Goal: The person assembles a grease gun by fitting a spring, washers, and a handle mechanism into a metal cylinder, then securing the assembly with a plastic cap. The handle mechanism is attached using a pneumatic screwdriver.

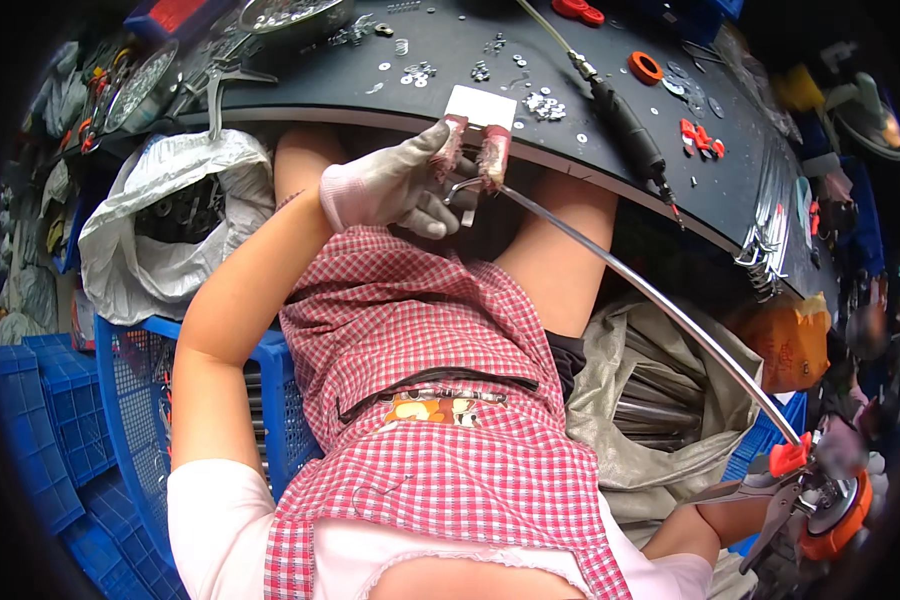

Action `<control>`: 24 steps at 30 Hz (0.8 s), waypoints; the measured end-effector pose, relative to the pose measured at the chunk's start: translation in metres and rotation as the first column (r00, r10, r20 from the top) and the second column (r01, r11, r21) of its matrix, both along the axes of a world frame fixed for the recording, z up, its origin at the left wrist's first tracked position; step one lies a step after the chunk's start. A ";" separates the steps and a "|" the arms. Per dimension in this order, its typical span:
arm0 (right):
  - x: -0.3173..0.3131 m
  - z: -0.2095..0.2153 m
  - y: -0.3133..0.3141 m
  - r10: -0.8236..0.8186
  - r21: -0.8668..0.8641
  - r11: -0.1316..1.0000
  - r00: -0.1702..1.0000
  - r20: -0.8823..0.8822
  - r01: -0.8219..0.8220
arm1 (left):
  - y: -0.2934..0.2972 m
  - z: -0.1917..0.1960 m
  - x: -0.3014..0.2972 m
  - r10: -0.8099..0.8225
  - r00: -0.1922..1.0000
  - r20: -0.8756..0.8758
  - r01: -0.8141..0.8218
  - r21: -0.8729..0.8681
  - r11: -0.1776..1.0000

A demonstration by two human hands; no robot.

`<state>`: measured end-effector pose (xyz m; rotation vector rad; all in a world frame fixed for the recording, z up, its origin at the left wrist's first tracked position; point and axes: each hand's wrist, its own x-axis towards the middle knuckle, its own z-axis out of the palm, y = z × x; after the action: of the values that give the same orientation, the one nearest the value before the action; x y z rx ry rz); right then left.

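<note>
Rod (pixel 611 260) slants upper L to lower R; L fingers (pixel 430 220) half-curled, hold unclear; R fingers (pixel 876 463) can't tell.

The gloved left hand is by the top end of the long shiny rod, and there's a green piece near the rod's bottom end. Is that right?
Almost! It's a red piece near the bottom end, not a green one; the head view shows it. The gloved left hand is by the top end of the long shiny rod, just as you said.

I see the gloved left hand (pixel 400 188) half curled at upper centre, its elbow (pixel 213 340) bent, the right forearm (pixel 692 533) reaching lower right.
</note>
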<state>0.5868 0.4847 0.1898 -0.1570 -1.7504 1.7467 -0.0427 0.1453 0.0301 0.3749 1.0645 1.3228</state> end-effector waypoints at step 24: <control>-0.308 0.007 -0.048 0.010 0.420 0.836 0.755 -0.655 0.353 | -0.153 0.026 0.065 0.143 0.819 -0.555 -0.241 -0.107 0.965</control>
<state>0.2784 0.4364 0.1965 0.4516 -1.5403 0.9438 0.0220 -0.0081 0.0563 0.5419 1.7262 1.3188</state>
